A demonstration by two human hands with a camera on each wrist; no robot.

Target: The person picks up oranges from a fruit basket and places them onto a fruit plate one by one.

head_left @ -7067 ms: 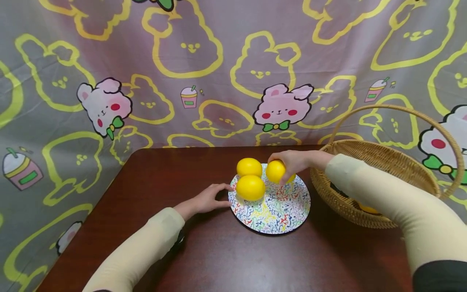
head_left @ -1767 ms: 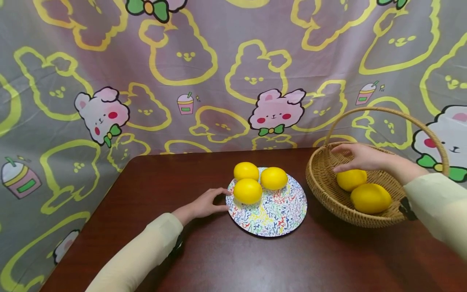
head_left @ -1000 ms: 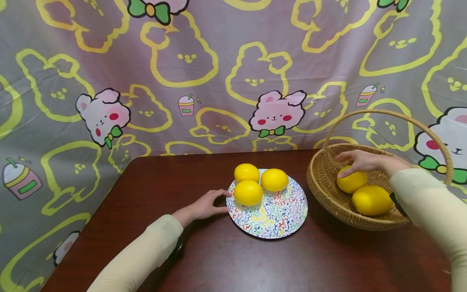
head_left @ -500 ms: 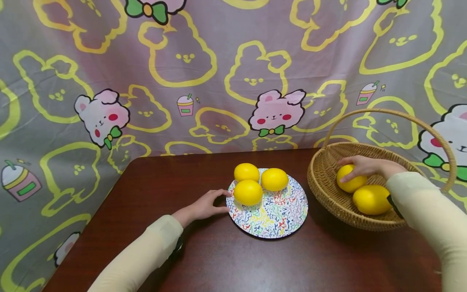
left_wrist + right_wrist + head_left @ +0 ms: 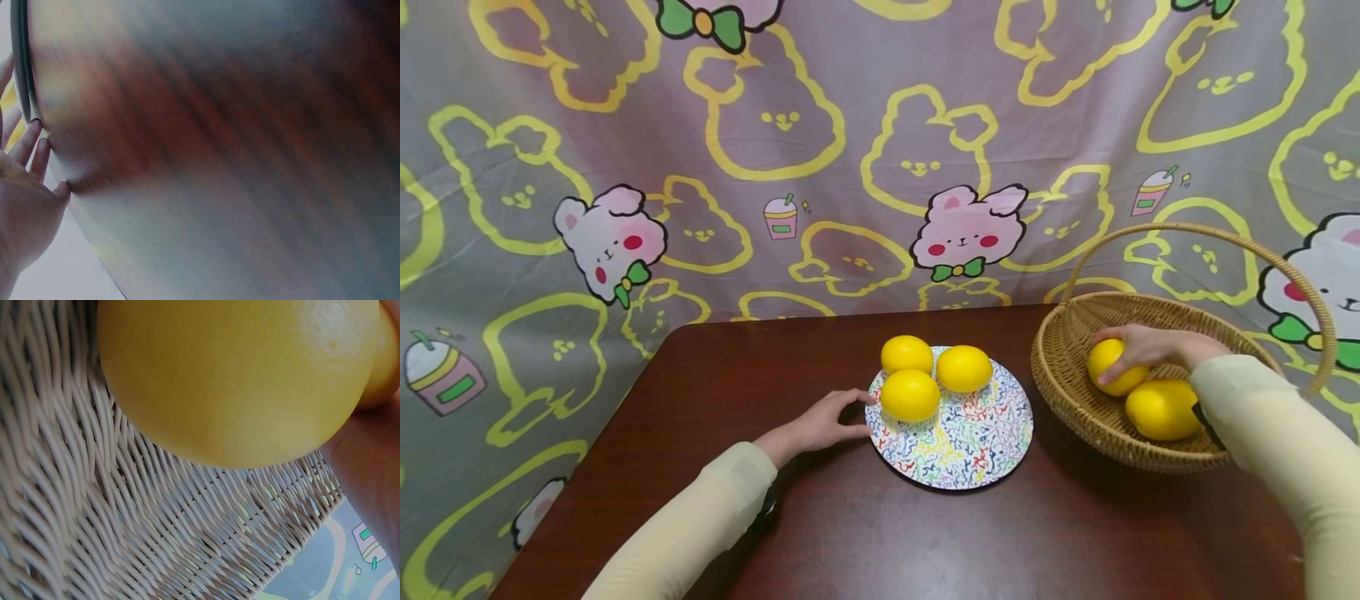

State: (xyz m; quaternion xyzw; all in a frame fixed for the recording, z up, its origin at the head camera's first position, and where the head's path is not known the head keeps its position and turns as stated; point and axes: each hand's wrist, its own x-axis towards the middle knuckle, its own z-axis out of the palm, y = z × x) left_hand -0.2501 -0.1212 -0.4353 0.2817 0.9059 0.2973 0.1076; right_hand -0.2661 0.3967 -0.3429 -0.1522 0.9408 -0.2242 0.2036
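Note:
In the head view my right hand point(image 5: 1150, 346) reaches into the wicker basket point(image 5: 1075, 417) and grips a yellow lemon point(image 5: 1105, 364), thumb on its near side. A second lemon point(image 5: 1161, 410) lies close beside it in the basket and fills much of the right wrist view. My left hand point(image 5: 816, 423) rests at the left edge of a round plate point(image 5: 955, 467) with a multicoloured squiggle pattern, its fingertips and thumb spread along the rim. On the plate's far-left half sit three lemons: one at the back point(image 5: 907, 356), one in front point(image 5: 910, 397) and one to the right point(image 5: 964, 369).
A tall arched handle point(image 5: 1225, 232) rises over the basket, which stands right of the plate. Both rest on a dark reddish-brown table point(image 5: 865, 525). Behind it hangs a curtain point(image 5: 842, 167) printed with cartoon animals.
Since about seven seconds ago, my right hand has let go of a lemon on the plate and moved right to the basket. Lately it has lowered and closed round a lemon there. The left hand has stayed put.

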